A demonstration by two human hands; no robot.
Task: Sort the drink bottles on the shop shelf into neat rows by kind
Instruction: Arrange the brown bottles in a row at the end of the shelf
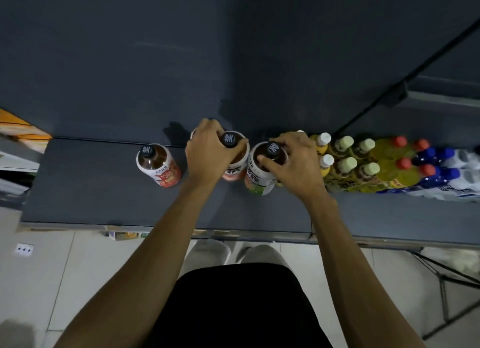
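The left hand (pixel 207 150) grips a red-labelled tea bottle (pixel 233 158) by its shoulder; the right hand (pixel 293 163) grips a green-labelled one (pixel 262 176), probably to slide each into line. Another red bottle (pixel 158 166) stands apart toward the shelf's (pixel 104 192) left end; sorted rows (pixel 363 163) fill the right.

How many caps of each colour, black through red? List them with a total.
Black caps: 3
White caps: 2
Cream caps: 4
Red caps: 4
Total: 13, not counting any that are hidden. The blue ones are too blurred to count.
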